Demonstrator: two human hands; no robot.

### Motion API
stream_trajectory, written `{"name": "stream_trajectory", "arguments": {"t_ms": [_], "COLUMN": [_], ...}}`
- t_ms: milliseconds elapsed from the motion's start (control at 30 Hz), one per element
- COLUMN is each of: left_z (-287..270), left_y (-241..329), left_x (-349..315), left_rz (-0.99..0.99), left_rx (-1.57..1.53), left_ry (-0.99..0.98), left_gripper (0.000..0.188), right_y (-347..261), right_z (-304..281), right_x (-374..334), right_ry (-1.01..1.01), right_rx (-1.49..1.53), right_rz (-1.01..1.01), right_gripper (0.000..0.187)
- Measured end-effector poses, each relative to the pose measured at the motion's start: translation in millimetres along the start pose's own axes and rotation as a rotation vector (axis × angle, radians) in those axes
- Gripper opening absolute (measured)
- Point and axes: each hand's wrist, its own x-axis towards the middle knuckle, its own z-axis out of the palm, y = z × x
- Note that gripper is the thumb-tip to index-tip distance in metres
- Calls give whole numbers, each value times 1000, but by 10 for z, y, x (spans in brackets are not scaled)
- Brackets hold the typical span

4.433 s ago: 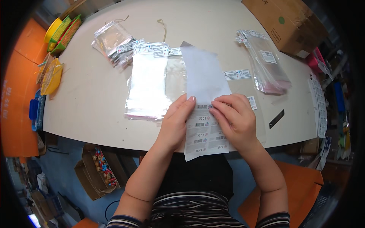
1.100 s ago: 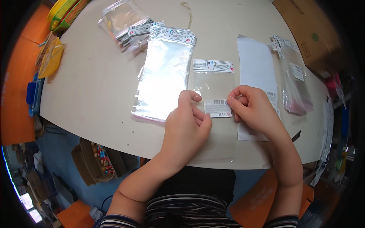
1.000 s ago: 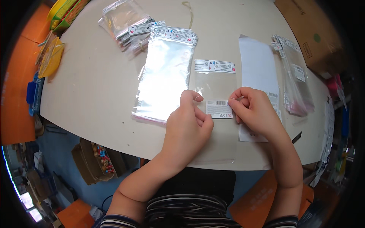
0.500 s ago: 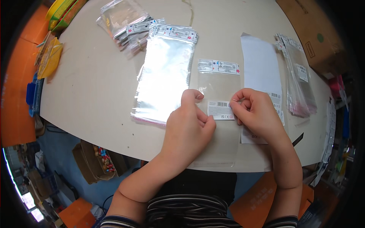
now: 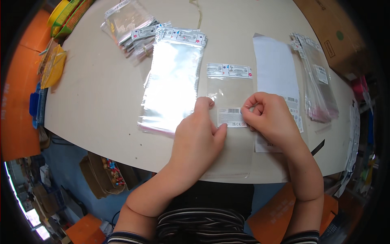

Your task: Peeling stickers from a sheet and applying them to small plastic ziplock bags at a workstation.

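Observation:
A clear plastic bag (image 5: 229,89) with a printed white header lies flat in front of me. On its middle is a small white label (image 5: 231,116) with a barcode. My right hand (image 5: 270,118) pinches the label's right edge between thumb and forefinger. My left hand (image 5: 197,130) rests at the label's left side, thumb and forefinger apart, the thumb at its lower left corner. Its other fingers are partly hidden. Right of the bag is a white label sheet (image 5: 276,65), partly covered by my right hand and forearm.
A stack of shiny clear bags (image 5: 172,81) lies left of the bag, with another pile (image 5: 130,20) behind it. Labelled bags (image 5: 313,81) are stacked at the right, near a cardboard box (image 5: 333,36). Yellow baskets (image 5: 55,67) stand off the table's left edge.
The whole view has shifted slightly. Both hands stay at the label with nearly the same grip, and the label and bag keep their places.

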Motion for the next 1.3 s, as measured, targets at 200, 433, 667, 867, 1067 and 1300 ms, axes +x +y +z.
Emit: {"name": "stream_trajectory", "arguments": {"t_ms": [200, 433, 667, 867, 1067, 1300], "left_z": [38, 144, 167, 385, 619, 232], "left_y": [-82, -283, -251, -218, -105, 60], "left_x": [-152, -214, -225, -102, -107, 60], "left_rz": [396, 504, 501, 508, 494, 106], "left_rx": [413, 685, 694, 716, 634, -824], "left_ry": [175, -66, -48, 34, 72, 41], "left_gripper": [60, 67, 65, 64, 66, 42], "right_y": [19, 82, 205, 381, 390, 128], "right_z": [47, 194, 2, 58, -287, 60], "right_x": [-52, -393, -474, -638, -740, -1094], "right_ry": [104, 291, 135, 373, 450, 478], "right_rx": [-59, -838, -955, -788, -285, -614], "right_rz": [-48, -476, -463, -273, -146, -604], "right_gripper": [19, 56, 62, 64, 43, 41]}}
